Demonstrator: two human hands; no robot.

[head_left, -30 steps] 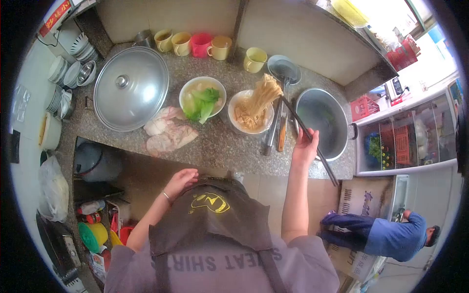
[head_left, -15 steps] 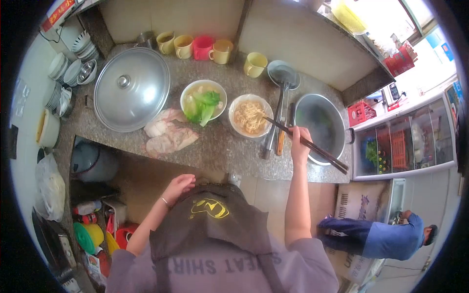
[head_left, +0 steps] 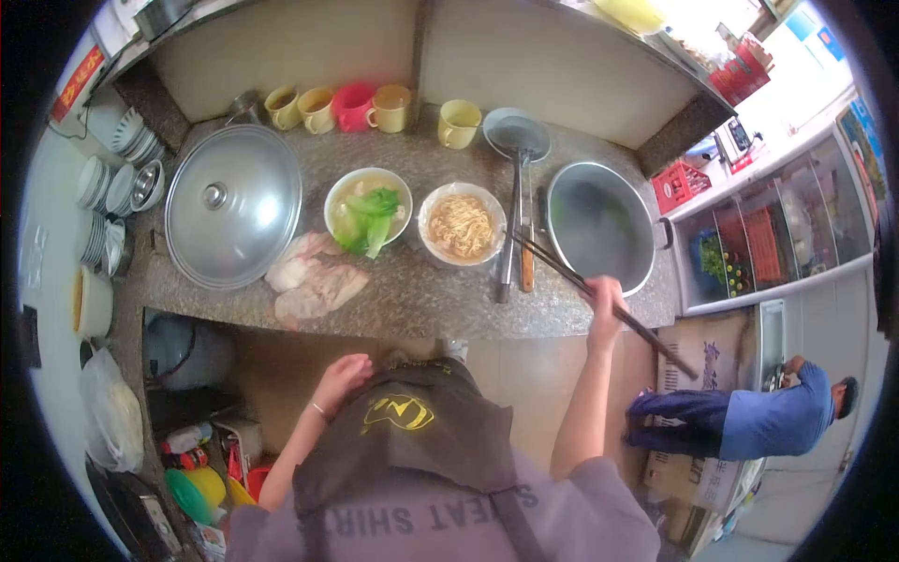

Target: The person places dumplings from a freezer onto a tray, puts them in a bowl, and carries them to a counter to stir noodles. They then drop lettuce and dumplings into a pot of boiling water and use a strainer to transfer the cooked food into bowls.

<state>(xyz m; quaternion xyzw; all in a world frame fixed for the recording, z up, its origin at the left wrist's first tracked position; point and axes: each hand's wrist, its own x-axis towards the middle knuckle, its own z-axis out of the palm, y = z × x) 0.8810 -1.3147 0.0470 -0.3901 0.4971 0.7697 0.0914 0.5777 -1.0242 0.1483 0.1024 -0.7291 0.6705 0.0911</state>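
Long dark chopsticks (head_left: 653, 347) are gripped in my right hand (head_left: 606, 307), which is over the counter's front edge at the right. Their tips point toward the bowl of noodles (head_left: 462, 225) but sit just right of its rim, above a long-handled strainer (head_left: 517, 136) and a wooden-handled tool (head_left: 527, 269). Behind my right hand stands a large metal pot (head_left: 599, 225) of cloudy liquid. My left hand (head_left: 345, 378) hangs by the black apron (head_left: 393, 421), its fingers curled together with nothing visible in them. A bowl of soup with green leaves (head_left: 367, 214) is left of the noodles.
A big domed lid (head_left: 234, 206) and a crumpled cloth (head_left: 318, 281) lie on the left of the counter. Several mugs (head_left: 389, 108) line the back. Stacked bowls (head_left: 94, 183) stand far left. A person in blue (head_left: 773, 412) is at the right, near a glass-front cabinet (head_left: 773, 239).
My right hand has moved right and toward me, drawing the chopstick tips out of the noodle bowl. The noodles now lie flatter. My left hand stays by the apron; the camera view has shifted slightly.
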